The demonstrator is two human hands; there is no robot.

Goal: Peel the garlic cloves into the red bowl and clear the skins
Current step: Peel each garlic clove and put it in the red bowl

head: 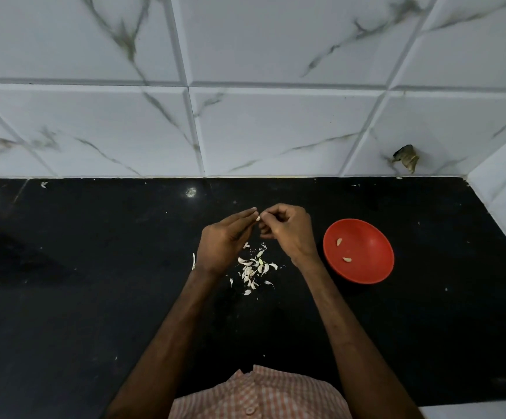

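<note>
Both raised; left hand, right hand pinch clove

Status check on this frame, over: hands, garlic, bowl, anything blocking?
Left hand and right hand pinch one garlic clove between them. Red bowl holds two peeled cloves. Skins piled on counter under the hands, uncleared. Path to bowl unobstructed.

My feed was dim. The tiled wall took most of the light; the black counter swallowed it, bar one glare spot near its back edge. Wide-angle stretch splayed the grout lines. The red bowl was sharp; the counter's left edge smeared.
</note>
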